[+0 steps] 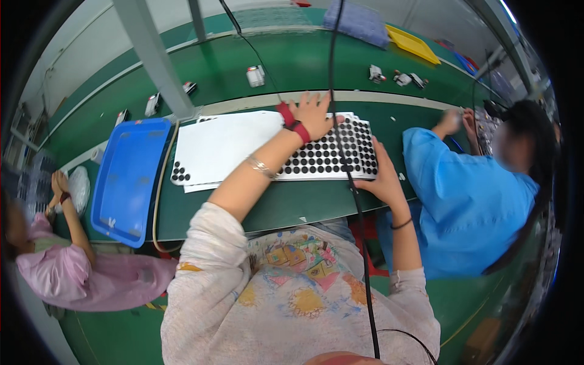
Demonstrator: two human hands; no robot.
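Note:
A stack of white sheets with rows of black round pads lies flat on the green table in front of me. My left hand rests near its far edge with fingers spread, a red wrist strap around the wrist. At the stack's near right corner is my right hand; its fingers are stretched along the right side and the thumb is at the front edge. Left of the dotted rows, partly under my left forearm, lies a mostly blank white sheet with a few black pads at its near left corner.
A blue tray sits to the left. Small white-and-black devices lie on the green surface beyond the ledge. A black cable hangs across the view. People work on either side: a blue sleeve right, a pink garment left.

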